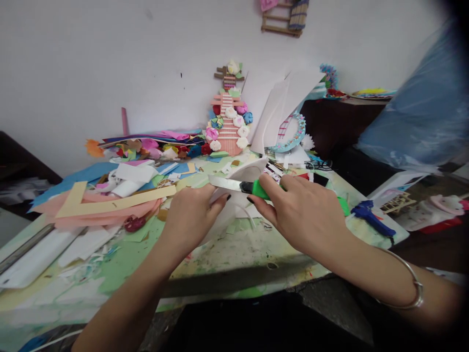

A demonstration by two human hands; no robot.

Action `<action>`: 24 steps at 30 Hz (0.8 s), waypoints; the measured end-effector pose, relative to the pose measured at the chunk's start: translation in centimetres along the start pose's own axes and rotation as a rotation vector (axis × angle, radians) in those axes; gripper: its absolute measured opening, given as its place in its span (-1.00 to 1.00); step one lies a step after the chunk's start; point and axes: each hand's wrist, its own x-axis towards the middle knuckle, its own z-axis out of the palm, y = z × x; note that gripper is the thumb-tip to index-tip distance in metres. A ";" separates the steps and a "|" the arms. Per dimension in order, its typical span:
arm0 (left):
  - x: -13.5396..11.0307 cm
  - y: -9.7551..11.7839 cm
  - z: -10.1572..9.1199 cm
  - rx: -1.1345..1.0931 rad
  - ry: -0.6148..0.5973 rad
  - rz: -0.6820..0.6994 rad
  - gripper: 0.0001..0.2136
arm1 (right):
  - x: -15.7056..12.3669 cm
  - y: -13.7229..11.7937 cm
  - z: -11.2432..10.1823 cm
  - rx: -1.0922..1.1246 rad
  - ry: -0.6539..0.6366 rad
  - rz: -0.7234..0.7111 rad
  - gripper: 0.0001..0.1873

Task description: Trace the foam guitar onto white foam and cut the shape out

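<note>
My right hand (306, 215) is closed round the green handle of a utility knife (242, 185), whose long metal blade points left. My left hand (190, 215) is closed on a curved piece of white foam sheet (249, 172) that stands just behind and under the blade. The blade's tip lies above my left hand's fingers. Both hands are over the paint-stained green table (234, 249), near its middle. A silver bangle (414, 288) sits on my right wrist.
Cream strips and pink and blue paper (106, 200) pile up at the left. A pink paper guitar with flowers (229, 122) leans on the wall behind. White sheets (282, 107) stand beside it. A blue glue gun (372, 217) lies at the right; a blue plastic bag (421, 117) hangs beyond.
</note>
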 end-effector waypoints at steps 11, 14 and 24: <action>-0.3 0.7 -0.3 0.075 -0.072 -0.025 -0.68 | 0.5 -0.4 -0.6 0.012 -0.057 0.019 -0.54; -0.3 0.5 -0.4 0.086 -0.072 -0.038 -0.69 | 0.1 -0.2 -0.6 0.013 -0.068 0.019 -0.54; -0.3 0.9 -0.4 0.100 -0.100 -0.068 -0.66 | -0.3 -0.7 -1.0 0.062 -0.084 0.022 -0.53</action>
